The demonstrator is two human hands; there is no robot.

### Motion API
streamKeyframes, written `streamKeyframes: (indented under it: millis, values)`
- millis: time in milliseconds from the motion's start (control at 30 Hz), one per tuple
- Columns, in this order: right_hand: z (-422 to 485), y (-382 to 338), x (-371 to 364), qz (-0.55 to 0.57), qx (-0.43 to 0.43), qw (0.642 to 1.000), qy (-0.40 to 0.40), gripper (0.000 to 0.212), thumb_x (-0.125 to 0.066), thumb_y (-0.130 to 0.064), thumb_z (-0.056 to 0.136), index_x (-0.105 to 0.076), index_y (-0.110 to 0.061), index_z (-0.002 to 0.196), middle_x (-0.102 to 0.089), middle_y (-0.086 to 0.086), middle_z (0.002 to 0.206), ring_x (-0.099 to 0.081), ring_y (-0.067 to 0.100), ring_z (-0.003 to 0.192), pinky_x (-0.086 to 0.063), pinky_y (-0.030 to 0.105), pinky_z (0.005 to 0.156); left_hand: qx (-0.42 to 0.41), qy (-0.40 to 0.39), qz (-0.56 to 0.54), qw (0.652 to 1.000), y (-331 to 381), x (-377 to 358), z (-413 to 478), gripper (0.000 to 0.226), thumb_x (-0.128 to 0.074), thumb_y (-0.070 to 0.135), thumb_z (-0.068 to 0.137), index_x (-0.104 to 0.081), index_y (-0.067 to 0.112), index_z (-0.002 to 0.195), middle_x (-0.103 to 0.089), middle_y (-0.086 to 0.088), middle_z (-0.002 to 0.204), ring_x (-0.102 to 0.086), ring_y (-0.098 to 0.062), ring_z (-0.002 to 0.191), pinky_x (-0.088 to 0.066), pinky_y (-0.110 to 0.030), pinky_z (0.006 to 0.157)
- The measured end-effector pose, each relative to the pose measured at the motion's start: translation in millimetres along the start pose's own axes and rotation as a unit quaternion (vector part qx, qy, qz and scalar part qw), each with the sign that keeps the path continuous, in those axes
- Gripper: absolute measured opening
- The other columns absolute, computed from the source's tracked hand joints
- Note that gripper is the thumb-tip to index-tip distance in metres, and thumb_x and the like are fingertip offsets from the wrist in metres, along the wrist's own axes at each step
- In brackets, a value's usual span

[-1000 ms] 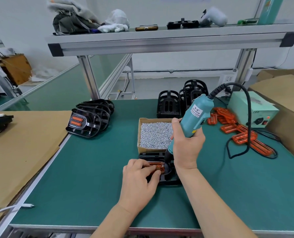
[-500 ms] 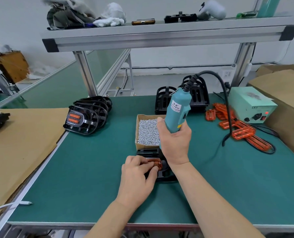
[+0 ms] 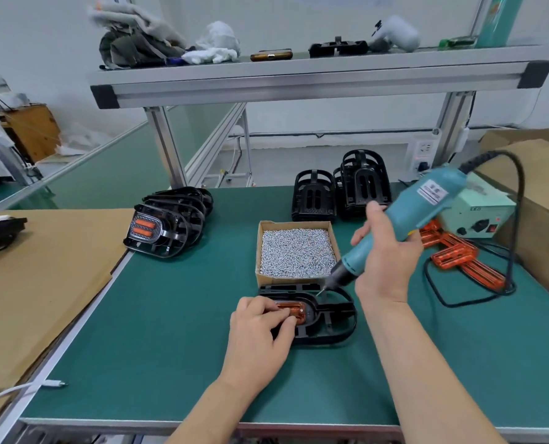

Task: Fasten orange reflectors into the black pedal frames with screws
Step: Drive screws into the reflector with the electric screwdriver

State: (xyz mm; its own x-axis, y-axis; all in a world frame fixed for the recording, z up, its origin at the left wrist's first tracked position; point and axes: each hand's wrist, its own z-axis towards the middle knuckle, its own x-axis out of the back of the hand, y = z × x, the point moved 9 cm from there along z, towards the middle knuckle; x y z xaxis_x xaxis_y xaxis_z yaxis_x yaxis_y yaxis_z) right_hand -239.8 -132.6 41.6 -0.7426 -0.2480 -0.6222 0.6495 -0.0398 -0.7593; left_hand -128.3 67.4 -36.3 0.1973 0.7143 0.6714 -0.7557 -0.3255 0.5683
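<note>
Low centre of frame, the left hand (image 3: 260,331) pinned the reflector (image 3: 294,310) in the frame (image 3: 327,318) to keep it seated; the right hand (image 3: 385,254), clenching the driver (image 3: 404,225), angled its tip toward the screws (image 3: 297,251)

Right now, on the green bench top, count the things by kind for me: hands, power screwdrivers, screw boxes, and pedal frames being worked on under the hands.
hands: 2, left hand and right hand
electric screwdriver: 1
cardboard box of screws: 1
black pedal frame under the hands, with an orange reflector in it: 1
Total: 5
</note>
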Motion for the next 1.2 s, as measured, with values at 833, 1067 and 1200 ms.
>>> streamKeyframes:
  millis: [833, 1067, 1200]
  values:
    - [26, 101, 91, 0.144, -0.294, 0.944, 0.037, 0.029, -0.062, -0.043, 0.096, -0.058, -0.015, 0.09, -0.053, -0.003, 0.068, -0.053, 0.011, 0.057, -0.04, 0.024, 0.058, -0.086, 0.072, -0.004, 0.994, 25, 17, 21, 0.022, -0.062, 0.039, 0.086, -0.079, 0.025, 0.089, -0.063, 0.007, 0.103, -0.049, -0.015, 0.104, -0.033, -0.032, 0.09]
    - [26, 103, 93, 0.162, -0.299, 0.94, 0.031, 0.025, -0.062, -0.039, 0.095, -0.058, -0.015, 0.089, -0.05, -0.004, 0.067, -0.05, 0.008, 0.053, -0.037, 0.022, 0.056, 0.006, -0.125, 0.198, 0.972, 14, -22, 120, 0.024, -0.057, 0.029, 0.094, -0.071, 0.036, 0.113, -0.068, 0.008, 0.113, -0.049, -0.022, 0.111, -0.035, -0.034, 0.085]
    - [26, 104, 91, 0.169, -0.3, 0.938, 0.03, 0.025, -0.063, -0.039, 0.095, -0.059, -0.015, 0.088, -0.051, -0.004, 0.066, -0.051, 0.008, 0.052, -0.04, 0.02, 0.052, 0.039, -0.231, 0.242, 0.942, -1, -50, 144, 0.034, -0.056, 0.021, 0.093, -0.065, 0.036, 0.122, -0.066, 0.006, 0.122, -0.052, -0.022, 0.119, -0.037, -0.037, 0.095]
